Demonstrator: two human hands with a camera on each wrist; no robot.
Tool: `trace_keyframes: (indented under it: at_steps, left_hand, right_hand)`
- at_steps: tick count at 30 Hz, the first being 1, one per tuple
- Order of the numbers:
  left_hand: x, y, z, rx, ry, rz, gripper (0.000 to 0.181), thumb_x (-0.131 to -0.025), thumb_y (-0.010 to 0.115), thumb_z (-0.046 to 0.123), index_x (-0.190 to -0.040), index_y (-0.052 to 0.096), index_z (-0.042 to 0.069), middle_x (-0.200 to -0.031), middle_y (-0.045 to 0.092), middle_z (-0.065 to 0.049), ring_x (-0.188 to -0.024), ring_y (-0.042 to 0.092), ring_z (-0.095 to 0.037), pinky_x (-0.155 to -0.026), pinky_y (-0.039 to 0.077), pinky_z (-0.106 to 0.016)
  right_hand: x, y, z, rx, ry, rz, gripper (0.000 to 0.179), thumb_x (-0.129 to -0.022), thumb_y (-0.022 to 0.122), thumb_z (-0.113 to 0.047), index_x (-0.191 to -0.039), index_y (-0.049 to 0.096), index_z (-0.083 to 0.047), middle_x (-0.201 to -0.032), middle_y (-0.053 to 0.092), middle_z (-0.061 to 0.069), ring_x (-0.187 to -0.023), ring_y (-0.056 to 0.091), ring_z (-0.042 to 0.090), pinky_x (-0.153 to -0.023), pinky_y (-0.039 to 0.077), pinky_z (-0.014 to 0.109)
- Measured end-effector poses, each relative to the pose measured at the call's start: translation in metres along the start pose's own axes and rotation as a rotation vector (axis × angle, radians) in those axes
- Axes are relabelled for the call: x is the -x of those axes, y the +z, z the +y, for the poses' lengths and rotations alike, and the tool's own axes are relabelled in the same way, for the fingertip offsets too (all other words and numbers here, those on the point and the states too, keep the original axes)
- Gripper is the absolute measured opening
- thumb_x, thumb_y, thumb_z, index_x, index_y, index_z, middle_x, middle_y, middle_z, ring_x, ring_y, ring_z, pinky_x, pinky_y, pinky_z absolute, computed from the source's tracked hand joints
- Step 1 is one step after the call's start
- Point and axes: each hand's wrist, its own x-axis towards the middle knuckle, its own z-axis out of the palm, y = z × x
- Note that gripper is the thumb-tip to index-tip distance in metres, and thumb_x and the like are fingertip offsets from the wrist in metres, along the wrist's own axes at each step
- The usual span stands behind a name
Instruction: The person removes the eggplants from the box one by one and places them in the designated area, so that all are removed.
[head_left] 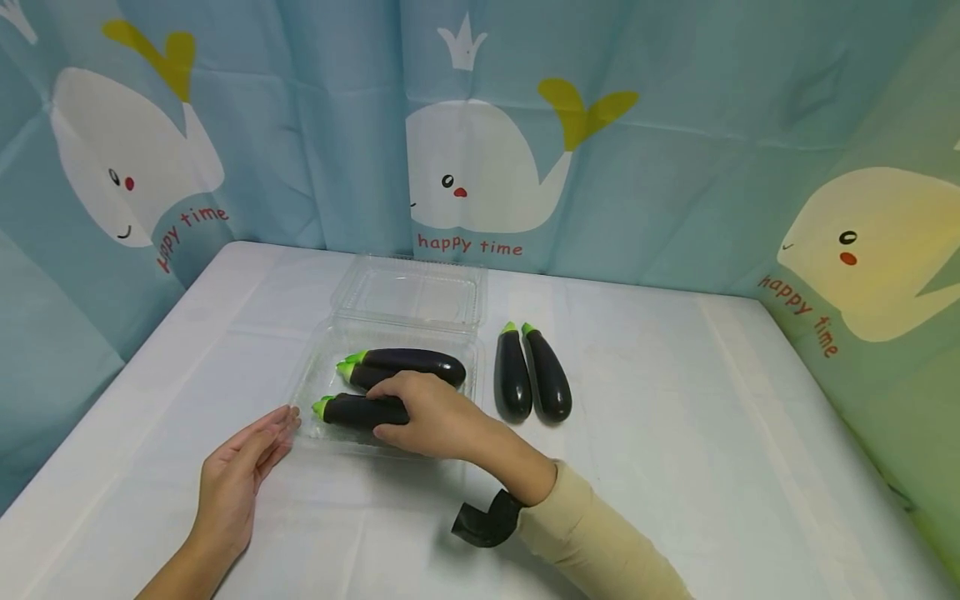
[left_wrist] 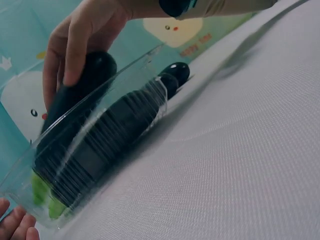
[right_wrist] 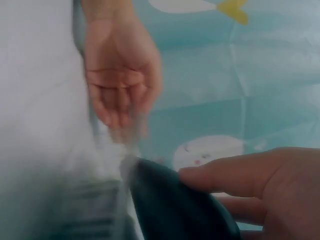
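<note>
Three eggplants (head_left: 412, 361) in clear container (head_left: 405, 335), head view; right hand (head_left: 438, 417) grips nearest; left hand (head_left: 243, 471), fingers extended, at container's left edge. Left wrist: gripped eggplant (left_wrist: 75, 97) tilted. Right wrist: left palm showing, motion-blurred.

1. The head view is coming through bright and fairly crisp, soft light spreading evenly over the white table (head_left: 675, 467).
2. Small highlights are glinting off the two loose eggplants (head_left: 553, 387), while faint glare is tracing the clear container (head_left: 412, 293) toward the table's back edge.
3. Pale, soft-edged shadows are pooling beneath the right hand (head_left: 435, 417).
4. Left wrist: everything's looking dimmer and cooler!
5. Right wrist: it's blurring badly, smearing the fingertips of the left hand (right_wrist: 122, 75) and turning the lower left murky!
</note>
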Motion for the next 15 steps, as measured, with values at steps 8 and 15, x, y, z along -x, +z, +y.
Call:
trace_keyframes:
  at_steps: [8, 15]
  left_hand:
    - [0.001, 0.000, 0.000, -0.006, -0.014, 0.019, 0.022, -0.095, 0.051, 0.008, -0.111, 0.066, 0.004, -0.110, 0.065, -0.001, -0.100, 0.061, -0.010, -0.084, 0.049, -0.022]
    - [0.001, 0.000, 0.001, 0.008, -0.011, 0.013, 0.022, -0.095, 0.051, 0.008, -0.109, 0.067, 0.005, -0.109, 0.065, -0.001, -0.100, 0.061, -0.010, -0.084, 0.049, -0.022]
  right_hand:
    - [0.010, -0.016, 0.006, -0.087, 0.034, 0.072, 0.036, -0.086, 0.066, -0.018, -0.119, 0.059, -0.007, -0.118, 0.058, 0.003, -0.114, 0.050, 0.015, -0.094, 0.043, 0.028]
    - [0.016, -0.026, 0.012, -0.137, 0.073, 0.127, 0.038, -0.086, 0.066, -0.018, -0.121, 0.058, -0.007, -0.122, 0.057, 0.004, -0.118, 0.047, 0.016, -0.097, 0.041, 0.031]
